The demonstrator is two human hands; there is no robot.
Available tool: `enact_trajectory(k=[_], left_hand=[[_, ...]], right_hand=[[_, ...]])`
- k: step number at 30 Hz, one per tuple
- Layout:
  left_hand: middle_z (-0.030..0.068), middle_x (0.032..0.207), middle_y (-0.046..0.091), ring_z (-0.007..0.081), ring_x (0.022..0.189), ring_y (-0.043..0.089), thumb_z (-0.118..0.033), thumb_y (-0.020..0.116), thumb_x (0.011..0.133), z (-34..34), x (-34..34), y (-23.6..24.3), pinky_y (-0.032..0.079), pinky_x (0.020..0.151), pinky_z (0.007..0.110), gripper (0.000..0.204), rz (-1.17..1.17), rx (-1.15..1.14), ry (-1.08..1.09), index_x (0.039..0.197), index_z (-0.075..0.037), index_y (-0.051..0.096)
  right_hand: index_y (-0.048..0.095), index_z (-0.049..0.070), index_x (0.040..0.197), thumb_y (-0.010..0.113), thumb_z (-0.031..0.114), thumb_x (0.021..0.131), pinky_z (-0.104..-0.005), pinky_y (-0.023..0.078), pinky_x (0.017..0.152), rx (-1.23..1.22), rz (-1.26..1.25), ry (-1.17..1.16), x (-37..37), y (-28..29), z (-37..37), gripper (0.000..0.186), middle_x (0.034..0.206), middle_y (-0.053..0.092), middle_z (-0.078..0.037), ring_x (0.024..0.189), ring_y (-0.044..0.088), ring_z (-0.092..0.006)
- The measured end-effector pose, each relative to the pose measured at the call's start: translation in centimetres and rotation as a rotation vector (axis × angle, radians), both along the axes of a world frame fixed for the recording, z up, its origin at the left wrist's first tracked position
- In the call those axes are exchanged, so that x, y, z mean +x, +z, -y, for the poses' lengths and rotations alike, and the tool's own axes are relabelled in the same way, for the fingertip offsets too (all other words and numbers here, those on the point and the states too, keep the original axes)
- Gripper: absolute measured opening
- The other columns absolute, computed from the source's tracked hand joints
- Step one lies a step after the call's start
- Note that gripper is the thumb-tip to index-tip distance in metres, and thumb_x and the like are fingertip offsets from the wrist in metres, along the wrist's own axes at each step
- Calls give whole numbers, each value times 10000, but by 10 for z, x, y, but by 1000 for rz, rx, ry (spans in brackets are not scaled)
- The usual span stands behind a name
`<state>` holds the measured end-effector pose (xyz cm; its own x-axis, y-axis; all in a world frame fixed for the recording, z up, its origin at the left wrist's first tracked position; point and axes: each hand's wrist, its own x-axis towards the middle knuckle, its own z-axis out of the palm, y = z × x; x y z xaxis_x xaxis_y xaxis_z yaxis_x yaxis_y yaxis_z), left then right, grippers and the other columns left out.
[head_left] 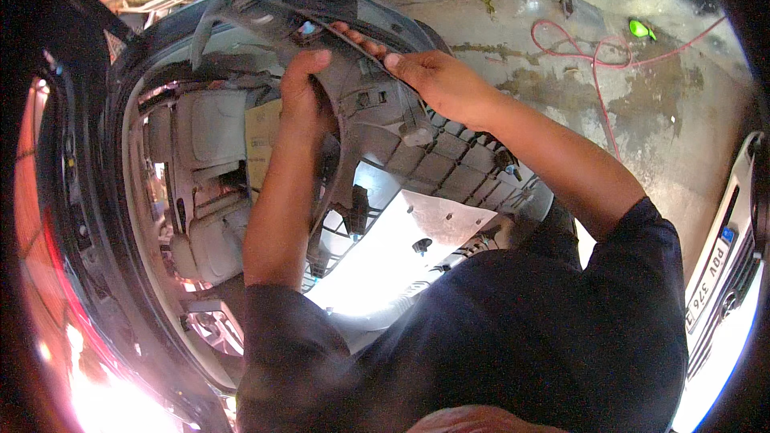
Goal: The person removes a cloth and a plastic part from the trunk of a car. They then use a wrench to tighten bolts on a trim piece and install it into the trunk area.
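A large dark plastic car panel [365,124], with a ribbed grid on the side facing me, stands in front of my body. My right hand [437,84] is closed on its upper edge, thumb on the near side and fingertips showing past the rim. Farther left, my left hand [303,92] is at the panel's curved inner edge, thumb raised; its other fingers are mostly hidden behind the dark plastic, so its grip cannot be made out. Lower down, a bright white surface with several holes [433,228] shows beside the ribs.
To the left is an open car body with a dark door frame [120,168], grey seats [210,128] and a cardboard box [261,136]. On the stained concrete floor [513,0] at right lie a red hose [561,52] and a bright green object [640,30]. A white car [726,273] stands at far right.
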<state>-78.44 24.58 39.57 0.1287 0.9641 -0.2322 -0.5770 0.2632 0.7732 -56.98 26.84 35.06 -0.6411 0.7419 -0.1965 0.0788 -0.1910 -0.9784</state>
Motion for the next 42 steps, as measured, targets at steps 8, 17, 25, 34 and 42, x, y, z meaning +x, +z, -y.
enact_trajectory(k=[8, 17, 25, 34, 42], left_hand=[[131, 1036, 681, 335, 1026, 669, -294, 680, 869, 6, 14, 1, 513, 1015, 510, 353, -174, -55, 174, 1129, -60, 634], [130, 966, 686, 327, 966, 686, -339, 705, 906, 2, 17, 5, 548, 967, 518, 329, -316, -68, 238, 1060, -56, 635], [138, 987, 677, 326, 974, 684, -336, 699, 892, 1, 23, 16, 552, 959, 528, 342, -456, -74, 276, 1042, -39, 620], [178, 1120, 668, 392, 1083, 660, -298, 656, 794, 14, 29, 31, 458, 1085, 553, 528, -283, 91, 82, 1225, 1, 600], [188, 1138, 666, 388, 1070, 657, -411, 633, 827, 30, 14, 67, 421, 1110, 609, 621, -123, 167, 216, 1247, 44, 597]], right_hand=[[705, 11, 1175, 437, 540, 1071, -451, 506, 960, 182, 66, 16, 5, 3, 1, 602, 1120, 727, -237, 1082, 678, -387], [537, 29, 1402, 742, 556, 868, -466, 551, 928, 294, 98, -23, 13, 12, 14, 778, 1163, 708, -262, 1084, 685, -434], [380, 40, 1513, 864, 506, 719, -508, 566, 916, 515, 191, -48, 14, 12, 24, 1040, 1252, 677, -255, 1078, 686, -453], [417, 52, 1512, 817, 549, 756, -501, 535, 995, 472, 39, 70, 26, 11, 14, 989, 1294, 652, -273, 1164, 647, -459], [452, 34, 1531, 489, 696, 993, -415, 391, 1167, 254, -260, 82, 17, -26, 17, 855, 1475, 556, -256, 1393, 522, -378]])
